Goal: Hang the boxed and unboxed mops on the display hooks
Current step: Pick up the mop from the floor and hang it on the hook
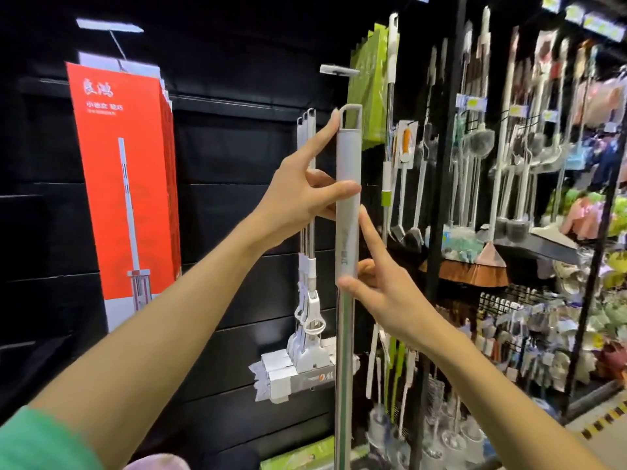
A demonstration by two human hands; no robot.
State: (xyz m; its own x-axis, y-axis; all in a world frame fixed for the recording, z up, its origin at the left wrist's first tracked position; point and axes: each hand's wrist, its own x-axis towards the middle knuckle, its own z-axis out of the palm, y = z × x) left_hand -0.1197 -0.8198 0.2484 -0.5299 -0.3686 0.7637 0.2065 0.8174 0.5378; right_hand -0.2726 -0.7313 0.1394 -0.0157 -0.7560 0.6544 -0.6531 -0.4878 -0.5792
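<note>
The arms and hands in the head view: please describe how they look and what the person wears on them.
Both forearms are bare. The left arm has a green sleeve pushed up near the elbow, at the lower left corner. No sleeve shows on the right arm within the frame. The left hand and right hand wear no gloves; no rings, watch or bracelets are visible. The nails look short.

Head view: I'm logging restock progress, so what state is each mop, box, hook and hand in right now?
Unboxed mop: upright, held in both hands, loop not on a hook.
Display hook: bare, just above the mop's loop.
Hung mops: hanging in a row on the wall.
Red boxed mops: hanging, stacked front to back.
Left hand: grips the grey handle.
Right hand: pinches the handle's lower end.
</note>
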